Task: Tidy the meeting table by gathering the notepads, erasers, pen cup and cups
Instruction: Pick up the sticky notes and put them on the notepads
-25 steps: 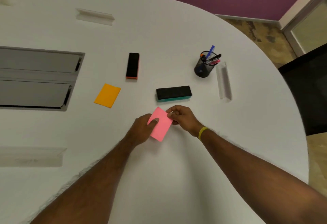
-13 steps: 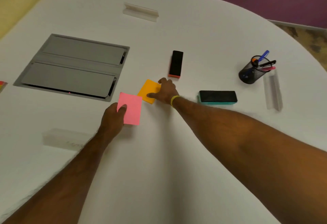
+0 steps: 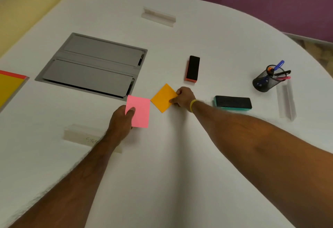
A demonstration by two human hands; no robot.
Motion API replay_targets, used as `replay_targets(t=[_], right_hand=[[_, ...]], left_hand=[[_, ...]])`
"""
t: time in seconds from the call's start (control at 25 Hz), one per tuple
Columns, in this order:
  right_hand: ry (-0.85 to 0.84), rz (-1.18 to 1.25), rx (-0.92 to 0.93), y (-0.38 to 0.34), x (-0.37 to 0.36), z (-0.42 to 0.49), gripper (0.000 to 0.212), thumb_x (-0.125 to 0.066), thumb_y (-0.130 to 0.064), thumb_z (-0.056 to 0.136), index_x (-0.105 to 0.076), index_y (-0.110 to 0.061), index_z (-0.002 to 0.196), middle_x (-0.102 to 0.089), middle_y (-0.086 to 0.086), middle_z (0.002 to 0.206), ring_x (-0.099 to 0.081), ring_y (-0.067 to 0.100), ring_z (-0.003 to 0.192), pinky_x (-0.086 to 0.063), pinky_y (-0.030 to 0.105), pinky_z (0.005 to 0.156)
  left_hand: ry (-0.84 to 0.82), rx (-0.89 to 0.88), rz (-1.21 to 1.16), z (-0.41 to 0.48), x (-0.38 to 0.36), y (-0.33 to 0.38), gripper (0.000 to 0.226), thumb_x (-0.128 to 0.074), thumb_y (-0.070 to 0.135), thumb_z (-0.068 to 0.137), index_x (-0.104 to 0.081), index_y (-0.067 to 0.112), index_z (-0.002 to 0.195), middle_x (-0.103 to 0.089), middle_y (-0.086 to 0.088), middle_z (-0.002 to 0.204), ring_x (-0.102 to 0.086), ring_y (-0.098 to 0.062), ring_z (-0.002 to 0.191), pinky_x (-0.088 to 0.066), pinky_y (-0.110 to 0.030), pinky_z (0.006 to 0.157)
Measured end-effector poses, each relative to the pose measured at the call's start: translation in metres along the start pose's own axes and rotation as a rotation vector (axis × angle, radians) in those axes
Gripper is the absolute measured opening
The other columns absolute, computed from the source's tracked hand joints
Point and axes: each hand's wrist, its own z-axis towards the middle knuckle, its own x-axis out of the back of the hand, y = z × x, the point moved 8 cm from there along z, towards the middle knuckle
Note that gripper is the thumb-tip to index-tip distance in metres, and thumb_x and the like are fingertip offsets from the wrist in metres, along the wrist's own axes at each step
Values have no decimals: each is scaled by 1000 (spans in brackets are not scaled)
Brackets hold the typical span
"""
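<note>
Now pen cup [image 3: 263, 83] holds pens [image 3: 278, 64]; left fingers [image 3: 130, 112] pinch pink notepad [image 3: 140, 108], right fingers [image 3: 173, 100] pinch orange notepad [image 3: 163, 98]

Both forearms [image 3: 252, 137] are bare to the elbow, with fine hair. A thin yellow wristband [image 3: 193, 105] (smooth, like a rubber loop) circles the wrist behind the right hand [image 3: 183, 98].

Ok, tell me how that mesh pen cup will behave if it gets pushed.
The pen cup is wire mesh, so probably light and stiff. Its pens lean out over the rim, so a high push may tip it. On the smooth table it should slide if pushed low.
</note>
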Motion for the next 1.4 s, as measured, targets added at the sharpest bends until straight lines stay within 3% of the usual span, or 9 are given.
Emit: replay_targets(t=[0.12, 0.24, 0.4, 0.64, 0.84, 0.92, 1.04, 1.2, 1.4], right_hand=[[-48, 403, -45, 6, 4, -47, 40, -76, 5, 79, -52, -9, 107, -65, 21, 95, -63, 25, 68, -57, 35, 66], [-108, 595, -40, 7, 14, -109, 44, -67, 2, 88, -50, -9, 127, -65, 14, 91, -64, 21, 70, -57, 31, 67], [-216, 577, 6, 6, 21, -188, 30, -56, -5, 97, -53, -6, 127, -63, 11, 94, -64, 21, 74, -57, 32, 68], [-268, 375, 99, -11, 12, -287, 34, -58, -1, 95, -53, -7, 128, -61, 10, 88, -63, 21, 69, -58, 29, 61], [-213, 312, 133, -11, -1, -357, 38, -62, -2, 92, -54, 1, 129, -62, 11, 87, -62, 20, 66, -56, 27, 57], [-210, 313, 160, -8, -11, -388, 40, -63, -4, 93, -53, -1, 131, -63, 13, 96, -62, 21, 70, -55, 29, 60], [-201, 334, 195, -1, -24, -435, 47, -65, -17, 95, -48, -5, 137, -63, 18, 112, -64, 26, 79, -55, 31, 64], [-355, 362, 223, -2, -54, -495, 44, -50, -36, 102, -51, -4, 131, -66, 15, 109, -67, 24, 77, -57, 33, 70], [-408, 312, 295, -27, -112, -545, 36, -39, -38, 105, -47, -12, 129, -66, 9, 108, -69, 20, 77, -55, 29, 69]], left_hand=[[19, 0, -49, -19, 11, 1, 21, -47, 25, 101, -57, 7, 105, -61, -8, 90, -56, -21, 75, -45, -29, 57], [34, 13, -81, -44, 24, -1, 18, -48, 23, 101, -56, 8, 102, -59, -5, 84, -55, -19, 71, -43, -27, 54], [-48, 33, -76, -88, 30, -3, 16, -46, 21, 102, -54, 10, 108, -60, -11, 99, -56, -22, 80, -46, -29, 59], [-180, -5, -111, -177, 27, 14, 24, -37, 24, 105, -53, 9, 117, -59, -13, 106, -55, -20, 82, -45, -28, 61], [-175, -45, -110, -254, 38, 13, 34, -42, 32, 104, -51, 7, 126, -58, -13, 111, -57, -24, 92, -47, -29, 65], [-152, -43, -89, -287, 45, 8, 38, -44, 32, 103, -45, 9, 133, -54, -13, 121, -55, -28, 103, -48, -30, 68], [-104, -51, -102, -335, 65, 1, 39, -43, 31, 103, -42, 10, 137, -52, -12, 124, -54, -26, 101, -49, -29, 66], [-46, -94, -106, -377, 100, -3, 40, -40, 30, 104, -42, 10, 138, -53, -12, 122, -55, -26, 99, -49, -29, 65], [-105, -116, -51, -398, 140, -22, 38, -39, 29, 104, -43, 11, 138, -56, -15, 127, -56, -28, 103, -50, -31, 68]])
